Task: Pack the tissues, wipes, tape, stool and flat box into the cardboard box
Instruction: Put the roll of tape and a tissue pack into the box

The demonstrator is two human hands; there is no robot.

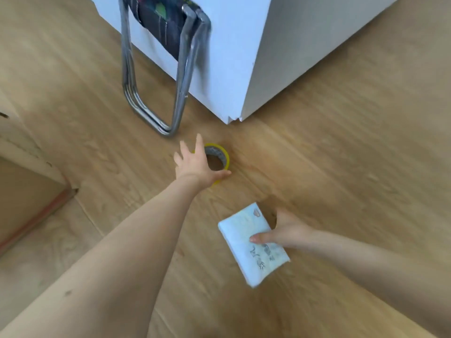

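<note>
A yellow roll of tape (220,157) lies flat on the wooden floor. My left hand (196,164) is stretched over its left side with fingers spread, the thumb against its near rim. My right hand (284,231) grips a white tissue pack (251,242) with dark printing, held just above the floor, thumb on top. A folded stool (156,69) with chrome legs and a dark patterned seat leans against a white cabinet. The cardboard box (22,152) shows its flaps at the left edge.
The white cabinet (244,57) stands at the top centre, its chipped corner close to the tape. Wood-grain floor (341,154) spreads all around. The box's flap with red tape lies at lower left.
</note>
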